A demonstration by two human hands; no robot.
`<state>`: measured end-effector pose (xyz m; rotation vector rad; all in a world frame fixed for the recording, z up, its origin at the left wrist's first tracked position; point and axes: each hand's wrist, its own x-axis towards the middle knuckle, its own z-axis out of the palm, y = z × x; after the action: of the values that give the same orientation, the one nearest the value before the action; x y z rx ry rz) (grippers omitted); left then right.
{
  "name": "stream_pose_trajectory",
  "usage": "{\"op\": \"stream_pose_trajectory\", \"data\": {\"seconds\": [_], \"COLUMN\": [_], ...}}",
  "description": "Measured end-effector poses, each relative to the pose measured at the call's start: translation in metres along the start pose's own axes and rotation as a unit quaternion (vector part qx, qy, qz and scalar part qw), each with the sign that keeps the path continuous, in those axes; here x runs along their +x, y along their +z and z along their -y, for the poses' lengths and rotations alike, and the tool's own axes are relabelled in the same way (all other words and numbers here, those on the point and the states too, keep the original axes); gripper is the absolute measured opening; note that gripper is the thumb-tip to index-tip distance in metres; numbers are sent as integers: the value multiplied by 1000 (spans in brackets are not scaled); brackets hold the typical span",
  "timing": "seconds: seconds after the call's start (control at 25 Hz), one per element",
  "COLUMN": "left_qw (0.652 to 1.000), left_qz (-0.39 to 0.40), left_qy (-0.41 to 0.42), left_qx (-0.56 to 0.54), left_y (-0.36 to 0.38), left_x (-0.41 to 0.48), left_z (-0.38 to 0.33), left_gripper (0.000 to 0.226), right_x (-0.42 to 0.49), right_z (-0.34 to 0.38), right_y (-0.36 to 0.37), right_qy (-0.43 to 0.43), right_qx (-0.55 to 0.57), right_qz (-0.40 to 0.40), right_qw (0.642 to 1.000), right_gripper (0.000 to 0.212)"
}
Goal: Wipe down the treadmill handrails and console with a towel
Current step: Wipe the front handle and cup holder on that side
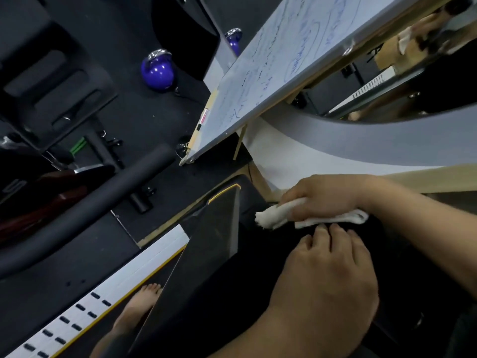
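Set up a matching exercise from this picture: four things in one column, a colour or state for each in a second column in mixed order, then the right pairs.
Column one:
1. towel
2. kettlebell
3. whiteboard
4. bare foot

Column two:
A. purple, standing on the dark floor
B. covered in blue handwriting
C. white, bunched under a hand
D. beside the white strip with black slots

Pairs: 1-C, 2-A, 3-B, 4-D

The other hand rests on the black console, holding nothing.
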<state>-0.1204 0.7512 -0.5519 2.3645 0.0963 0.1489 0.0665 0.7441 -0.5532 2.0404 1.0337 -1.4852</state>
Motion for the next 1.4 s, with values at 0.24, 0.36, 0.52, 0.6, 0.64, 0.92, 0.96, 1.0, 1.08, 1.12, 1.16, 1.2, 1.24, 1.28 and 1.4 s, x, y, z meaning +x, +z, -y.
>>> {"op": "stream_pose_trajectory", "data": {"seconds": [0.24,0.36,0.52,0.6,0.64,0.92,0.96,1.0,1.08,1.12,1.16,1.2,1.24,1.28,1.4], "left_qw": [994,998,997,997,996,993,993,992,993,994,994,996,997,998,998], "left_qz": [-106,-50,-64,-76,-80,-104,-105,-105,-96,-89,-79,-66,-52,-43,-45], "left_qy": [33,34,18,24,27,33,33,34,35,39,44,47,46,42,36], "left_qx": [1,-8,-25,-25,-22,34,48,58,60,60,55,47,35,28,12], "left_y": [-4,-8,-8,-7,-6,-2,-2,-2,-3,-4,-5,-6,-6,-7,-6], "left_x": [1,-3,1,0,0,2,3,2,0,0,-1,-1,-1,0,6], "left_z": [-1,0,2,0,0,-2,-3,-5,-4,-4,-4,-4,-4,-5,-6], "left_gripper": [9,22,27,25,25,30,30,30,29,31,32,34,35,37,32], "right_x": [-74,-71,-80,-99,-108,-102,-97,-94,-99,-108,-115,-122,-126,-127,-112], "right_z": [-36,-70,-41,-20,-20,-64,-46,-27,-9,-15,-30,-47,-62,-72,-43], "right_y": [2,5,47,83,99,94,101,112,141,152,159,162,164,163,142], "right_qy": [11,156,71,11,4,229,161,85,-3,-9,13,62,122,171,150], "right_qx": [165,136,135,93,73,139,120,113,97,97,103,115,143,173,191], "right_qz": [-217,-262,-421,-506,-533,-587,-626,-643,-639,-639,-649,-657,-659,-658,-684], "right_qw": [962,943,894,857,843,764,754,753,763,763,754,742,728,713,688], "right_gripper": [14,14,22,33,35,32,32,32,30,31,32,33,34,35,32]}}
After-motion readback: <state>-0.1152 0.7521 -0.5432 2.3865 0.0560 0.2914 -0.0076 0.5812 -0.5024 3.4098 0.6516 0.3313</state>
